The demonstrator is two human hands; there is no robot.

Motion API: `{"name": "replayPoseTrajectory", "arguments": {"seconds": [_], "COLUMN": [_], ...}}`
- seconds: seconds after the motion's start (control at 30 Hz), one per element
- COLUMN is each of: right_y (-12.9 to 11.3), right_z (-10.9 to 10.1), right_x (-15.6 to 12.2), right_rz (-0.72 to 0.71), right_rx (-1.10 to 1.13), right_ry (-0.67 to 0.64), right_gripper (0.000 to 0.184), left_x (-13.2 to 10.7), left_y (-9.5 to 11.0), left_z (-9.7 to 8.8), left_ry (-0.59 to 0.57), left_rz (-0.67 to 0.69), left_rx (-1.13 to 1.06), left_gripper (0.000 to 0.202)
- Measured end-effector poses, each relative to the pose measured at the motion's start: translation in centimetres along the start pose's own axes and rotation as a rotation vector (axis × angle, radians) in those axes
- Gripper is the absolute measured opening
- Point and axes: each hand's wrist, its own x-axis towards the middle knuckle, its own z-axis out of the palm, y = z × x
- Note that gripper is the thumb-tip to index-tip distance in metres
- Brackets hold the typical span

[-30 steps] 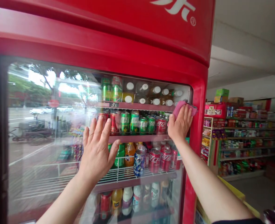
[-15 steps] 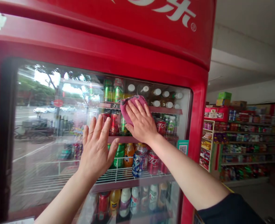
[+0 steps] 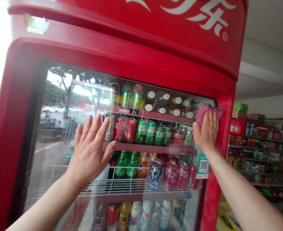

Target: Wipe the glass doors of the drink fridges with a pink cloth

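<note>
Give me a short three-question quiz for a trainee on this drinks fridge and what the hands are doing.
1. Which hand holds the pink cloth?
2. True or false: the left hand is spread open against the glass door, holding nothing.
3. What stands just right of the blue can? A: red cola cans; B: glass jars; C: milk cartons.

Key: 1. the right hand; 2. true; 3. A.
</note>
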Motion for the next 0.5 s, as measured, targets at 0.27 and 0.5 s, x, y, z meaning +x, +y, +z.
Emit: {"name": "replayPoseTrajectory", "arguments": {"seconds": [0.27, 0.5], "right_y": [-12.0, -25.7], "right_z": [1.1, 1.9], "right_x": [1.5, 3.2], "right_rz": [-0.014, -0.234], "right_rx": [-0.018, -0.011], "right_ry": [-0.027, -0.016], "right_gripper": [0.088, 0.087], "left_x": [-2.2, -4.1], "left_y": [-8.3, -12.1], "left_z": [-2.3, -3.9], "left_ry": [0.013, 0.014], "left_rz": [0.013, -0.003], "left_rx": [0.015, -0.002], "left_gripper": [0.079, 0.083]}}
